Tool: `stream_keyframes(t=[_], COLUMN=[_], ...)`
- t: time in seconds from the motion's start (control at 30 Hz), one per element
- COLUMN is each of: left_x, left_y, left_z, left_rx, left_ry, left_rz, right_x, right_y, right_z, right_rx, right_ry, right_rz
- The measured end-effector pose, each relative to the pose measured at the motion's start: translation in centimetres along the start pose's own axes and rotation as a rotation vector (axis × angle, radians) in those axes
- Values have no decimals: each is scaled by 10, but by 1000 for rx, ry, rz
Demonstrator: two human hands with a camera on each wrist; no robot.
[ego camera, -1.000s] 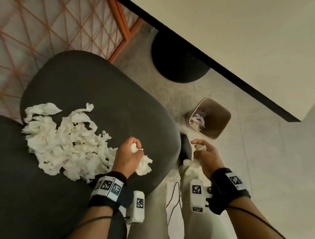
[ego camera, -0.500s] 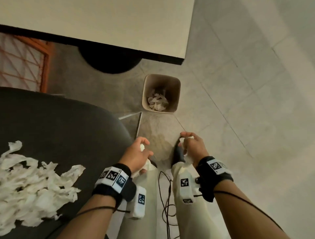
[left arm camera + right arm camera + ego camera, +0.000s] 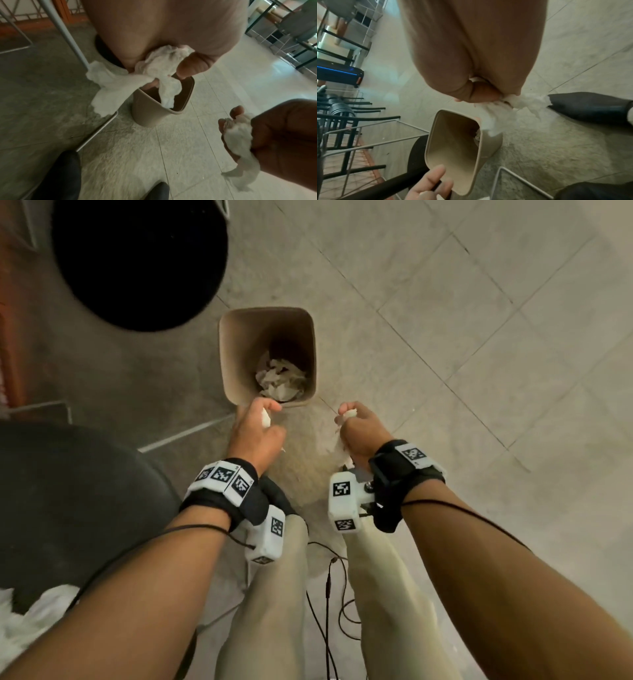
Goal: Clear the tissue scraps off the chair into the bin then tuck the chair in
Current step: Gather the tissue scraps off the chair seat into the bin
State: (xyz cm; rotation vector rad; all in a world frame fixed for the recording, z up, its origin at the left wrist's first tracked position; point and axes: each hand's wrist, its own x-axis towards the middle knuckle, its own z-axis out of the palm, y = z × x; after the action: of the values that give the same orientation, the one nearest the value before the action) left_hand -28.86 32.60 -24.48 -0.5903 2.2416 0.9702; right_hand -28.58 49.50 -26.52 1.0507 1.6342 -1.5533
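A beige bin (image 3: 267,356) stands on the floor with crumpled tissue (image 3: 281,378) at its bottom. My left hand (image 3: 258,426) hovers at the bin's near rim and grips white tissue scraps (image 3: 154,70). To its right my right hand (image 3: 356,426) grips another wad of tissue scraps (image 3: 238,140) a little short of the bin. The dark chair seat (image 3: 68,501) lies at the lower left, with leftover tissue scraps (image 3: 30,618) on it at the frame edge. In the right wrist view the bin (image 3: 453,148) sits just below the scraps (image 3: 522,104) that hand holds.
A black round table base (image 3: 137,258) stands beyond the bin on the left. Metal chair legs (image 3: 185,433) run along the floor beside the bin. My legs and black shoes (image 3: 60,175) stand close behind it. Cables (image 3: 329,594) hang between my legs. Tiled floor stretches to the right.
Both hands have carried their tissue from the chair toward the bin and now sit near its rim. The view swung right; the chair slid to the lower left.
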Motion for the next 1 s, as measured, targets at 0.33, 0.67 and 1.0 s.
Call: stream_keyframes(t=[0.33,0.67,1.0], left_x=[106,149,24], left_y=[14,-26,-36], left_z=[10,17,6], left_rx=[23,194,95], left_ry=[335,135,-61], left_rz=[261,148,94], right_x=[85,96,24], right_y=[-40,-47,39], right_z=[43,47,-40], right_rx=[-108,-158,-553], right_ry=[-17,-179,-160], right_rz=[-264,-311,-109])
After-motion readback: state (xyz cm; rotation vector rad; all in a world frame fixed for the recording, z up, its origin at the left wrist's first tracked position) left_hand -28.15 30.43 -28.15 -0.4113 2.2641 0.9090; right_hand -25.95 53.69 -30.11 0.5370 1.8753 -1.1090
